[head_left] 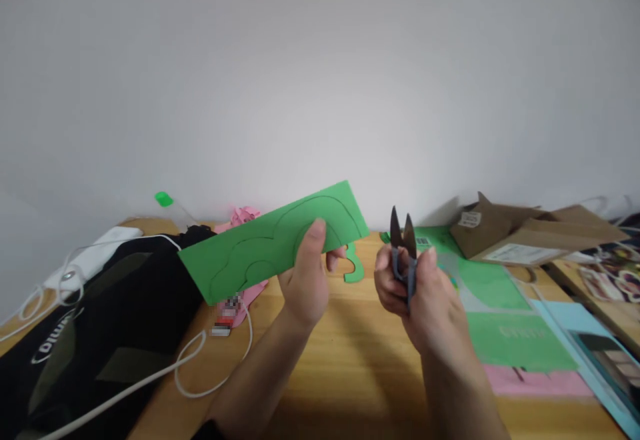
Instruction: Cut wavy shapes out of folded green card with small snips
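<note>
My left hand (pixel 306 283) grips a green foam sheet (pixel 255 240) by its lower edge, thumb on the front. A curvy outline is drawn on the sheet in dark line. My right hand (pixel 425 293) is closed around the handles of a pair of scissors (pixel 404 243). Their blades point up and stand slightly apart, to the right of the sheet and not touching it. Behind my left hand, a green cut-out (pixel 355 267) shaped like a 3 lies on the table.
A wooden table (pixel 340 373) stands against a white wall. On its left are a black bag (pixel 100 333), a white cable (pixel 125 393), a power strip (pixel 95 257) and pink scraps (pixel 245 215). A cardboard box (pixel 530 230), green sheets (pixel 520 340) and a light blue sheet (pixel 565 313) lie right.
</note>
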The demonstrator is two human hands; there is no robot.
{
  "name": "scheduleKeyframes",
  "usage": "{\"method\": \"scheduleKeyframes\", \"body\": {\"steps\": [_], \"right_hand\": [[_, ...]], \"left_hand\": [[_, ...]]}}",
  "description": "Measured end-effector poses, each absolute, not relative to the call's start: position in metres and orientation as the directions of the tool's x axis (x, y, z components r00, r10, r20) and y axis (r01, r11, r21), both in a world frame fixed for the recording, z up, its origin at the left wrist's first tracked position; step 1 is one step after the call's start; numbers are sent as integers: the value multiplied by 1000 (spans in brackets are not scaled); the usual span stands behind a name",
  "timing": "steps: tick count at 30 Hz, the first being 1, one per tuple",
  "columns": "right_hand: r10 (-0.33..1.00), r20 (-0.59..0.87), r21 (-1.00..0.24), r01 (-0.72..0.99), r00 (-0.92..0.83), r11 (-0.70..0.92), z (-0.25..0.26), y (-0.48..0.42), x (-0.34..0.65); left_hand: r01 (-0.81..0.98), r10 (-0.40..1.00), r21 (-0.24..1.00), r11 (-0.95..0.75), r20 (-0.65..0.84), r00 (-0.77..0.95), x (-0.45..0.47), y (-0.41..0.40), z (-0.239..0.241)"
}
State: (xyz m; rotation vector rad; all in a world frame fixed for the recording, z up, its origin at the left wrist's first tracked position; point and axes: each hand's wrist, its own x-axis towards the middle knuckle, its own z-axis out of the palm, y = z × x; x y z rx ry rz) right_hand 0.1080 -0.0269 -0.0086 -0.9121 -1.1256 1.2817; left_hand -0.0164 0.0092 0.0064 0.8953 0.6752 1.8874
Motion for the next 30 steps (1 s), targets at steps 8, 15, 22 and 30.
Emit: {"method": "scheduleKeyframes", "body": {"steps": [8, 15, 22, 30], "right_hand": [[949, 47, -989, -146, -313, 1, -4, -41, 102], [935, 71, -988, -156, -347, 17, 1, -45, 104], [960, 37, -959, -281, -278, -44, 0, -47, 109], [971, 1, -950, -304, -238, -73, -1, -45, 105]], "left_hand": [[-471, 873, 751, -464, 297, -386, -18, 10, 7], [-381, 851, 761, -525, 459, -254, -13, 3, -1], [-355, 850, 773, -526, 496, -178, -11, 1, -2], [-341, 902, 835, -431, 395, -175, -6, 1, -5]]}}
